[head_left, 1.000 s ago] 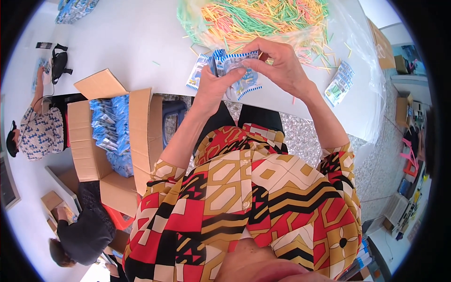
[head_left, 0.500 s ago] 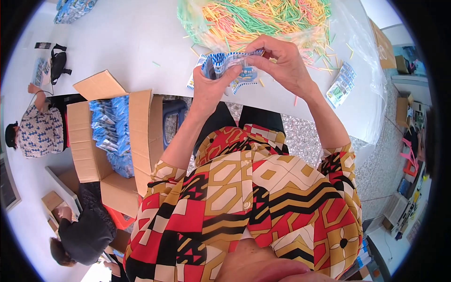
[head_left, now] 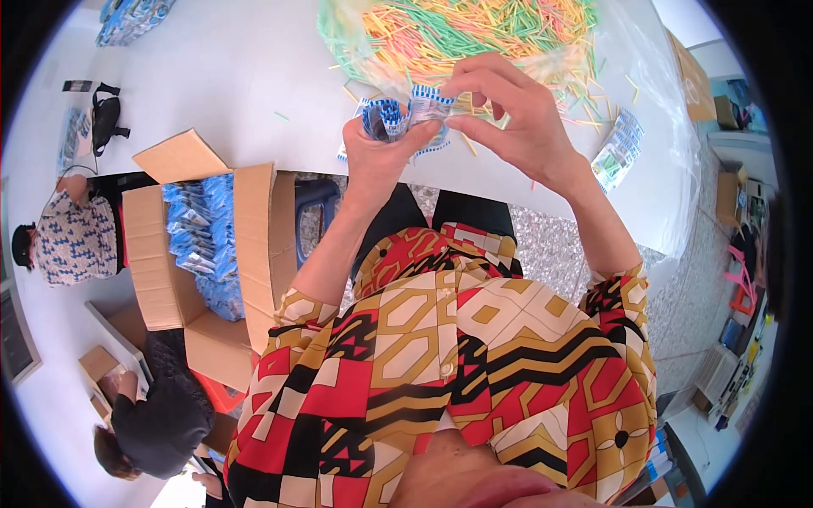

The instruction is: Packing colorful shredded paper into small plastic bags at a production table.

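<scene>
Several small blue-and-white printed plastic bags [head_left: 430,103] are held by my left hand [head_left: 377,152], its thumb pressed over them and some of them curled. My right hand [head_left: 517,123] is just right of the bags. Its thumb and index finger are apart, with the fingertips at the bags' right edge, and nothing shows gripped between them. Past my hands lies a big clear plastic sack [head_left: 343,46] spread open, full of thin green, yellow and pink sticks [head_left: 474,34]. A printed packet [head_left: 618,151] with some sticks in it lies right of my right hand.
Loose sticks are scattered on the white table [head_left: 237,85]. An open cardboard box [head_left: 254,245] full of blue packets stands at the left, beside a blue stool [head_left: 315,212]. Two people, one in patterned clothes [head_left: 76,237] and one in black [head_left: 161,415], are at the left.
My right hand's thumb and index finger have parted and come off the bags' edge slightly. The bag beside my left thumb now stands more upright. My left hand keeps its hold.
</scene>
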`<state>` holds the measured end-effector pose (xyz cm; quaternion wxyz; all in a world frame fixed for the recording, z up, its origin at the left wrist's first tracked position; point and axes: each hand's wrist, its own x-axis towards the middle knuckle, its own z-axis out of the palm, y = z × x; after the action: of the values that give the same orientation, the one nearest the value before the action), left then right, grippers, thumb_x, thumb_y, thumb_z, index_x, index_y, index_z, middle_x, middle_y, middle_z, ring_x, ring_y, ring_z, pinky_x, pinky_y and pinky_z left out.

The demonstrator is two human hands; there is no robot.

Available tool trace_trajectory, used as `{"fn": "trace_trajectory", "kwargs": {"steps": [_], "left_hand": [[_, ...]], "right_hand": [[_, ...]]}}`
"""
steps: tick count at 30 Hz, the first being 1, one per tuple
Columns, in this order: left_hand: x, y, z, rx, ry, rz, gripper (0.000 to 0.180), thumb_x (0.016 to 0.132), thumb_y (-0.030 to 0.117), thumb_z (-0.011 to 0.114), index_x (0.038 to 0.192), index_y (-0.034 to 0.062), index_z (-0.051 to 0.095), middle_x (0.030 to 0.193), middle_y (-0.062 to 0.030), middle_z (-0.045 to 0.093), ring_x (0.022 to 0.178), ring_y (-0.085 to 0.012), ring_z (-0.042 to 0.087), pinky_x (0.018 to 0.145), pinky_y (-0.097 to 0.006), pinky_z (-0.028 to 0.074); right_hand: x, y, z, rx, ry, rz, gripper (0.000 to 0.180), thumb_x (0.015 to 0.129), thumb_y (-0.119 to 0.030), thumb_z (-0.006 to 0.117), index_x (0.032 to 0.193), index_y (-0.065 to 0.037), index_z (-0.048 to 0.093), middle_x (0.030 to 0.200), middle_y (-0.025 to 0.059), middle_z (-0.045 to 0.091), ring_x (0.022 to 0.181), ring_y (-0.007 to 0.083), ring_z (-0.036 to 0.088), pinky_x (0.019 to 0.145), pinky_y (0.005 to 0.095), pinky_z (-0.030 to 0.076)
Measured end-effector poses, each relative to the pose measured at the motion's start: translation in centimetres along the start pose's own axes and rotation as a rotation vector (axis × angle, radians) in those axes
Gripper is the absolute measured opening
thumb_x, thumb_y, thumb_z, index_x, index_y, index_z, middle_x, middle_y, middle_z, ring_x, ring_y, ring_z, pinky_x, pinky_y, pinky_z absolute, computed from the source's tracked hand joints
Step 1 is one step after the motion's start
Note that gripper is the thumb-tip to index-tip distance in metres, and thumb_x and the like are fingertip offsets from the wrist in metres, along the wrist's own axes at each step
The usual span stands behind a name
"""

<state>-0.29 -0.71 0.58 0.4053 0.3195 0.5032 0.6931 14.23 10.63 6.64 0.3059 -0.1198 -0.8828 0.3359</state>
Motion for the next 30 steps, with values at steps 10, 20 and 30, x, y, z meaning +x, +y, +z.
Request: {"fn": "trace_trajectory", "kwargs": {"steps": [10, 20, 30], "left_hand": [[-0.8, -1.3, 0.1, 0.265, 0.113, 0.068, 0.020, 0.071, 0.004, 0.076, 0.070, 0.0043, 0.055, 0.064, 0.0048, 0.053, 0.060, -0.0024, 0.046, 0.054, -0.020, 0.038], [-1.1, 0.3, 1.1, 0.295, -0.096, 0.015, 0.014, 0.077, 0.009, 0.073, 0.074, 0.0027, 0.061, 0.065, 0.0048, 0.054, 0.059, -0.0025, 0.042, 0.052, -0.021, 0.036], [-0.9, -0.6, 0.4, 0.240, -0.022, 0.002, 0.011, 0.077, 0.007, 0.071, 0.081, 0.0005, 0.064, 0.068, 0.0026, 0.060, 0.063, -0.0026, 0.049, 0.055, -0.022, 0.042]], "right_hand": [[-1.4, -0.8, 1.1, -0.498, -0.120, -0.344, 0.011, 0.070, -0.005, 0.061, 0.082, -0.006, 0.059, 0.094, 0.0052, 0.060, 0.082, 0.0215, 0.062, 0.063, 0.0304, 0.051], [-1.2, -0.7, -0.3, -0.402, -0.096, -0.141, 0.011, 0.074, -0.005, 0.062, 0.084, -0.008, 0.058, 0.091, 0.0020, 0.061, 0.070, 0.0218, 0.062, 0.055, 0.0296, 0.049], [-0.9, -2.0, 0.7, -0.270, -0.188, 0.051, 0.011, 0.080, -0.005, 0.061, 0.090, -0.006, 0.057, 0.086, 0.0089, 0.061, 0.073, 0.0263, 0.061, 0.058, 0.0340, 0.049]]}}
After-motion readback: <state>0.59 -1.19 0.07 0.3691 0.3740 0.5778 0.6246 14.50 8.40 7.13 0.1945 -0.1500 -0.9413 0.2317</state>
